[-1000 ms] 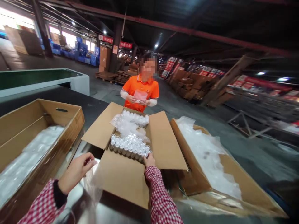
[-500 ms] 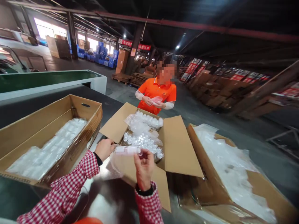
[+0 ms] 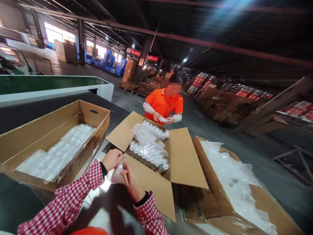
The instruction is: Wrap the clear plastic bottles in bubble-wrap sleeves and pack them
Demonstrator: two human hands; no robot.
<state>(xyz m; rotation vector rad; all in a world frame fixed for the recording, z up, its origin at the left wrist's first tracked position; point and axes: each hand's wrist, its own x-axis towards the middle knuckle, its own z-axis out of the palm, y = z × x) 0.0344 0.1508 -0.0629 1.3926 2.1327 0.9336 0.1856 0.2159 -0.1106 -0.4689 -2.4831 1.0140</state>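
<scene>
Both hands' grip (image 3: 123,169) closes on small bottle (image 3: 119,167)

— What carries it all?
— A dark, glossy worktable (image 3: 22,202). Left of the left hand (image 3: 112,159) sits a long open cardboard tray (image 3: 80,143) of clear plastic packs.
— Beyond the hands?
— An open brown cardboard box (image 3: 182,160), flaps spread; right of it, a plastic-lined carton (image 3: 266,199).
</scene>
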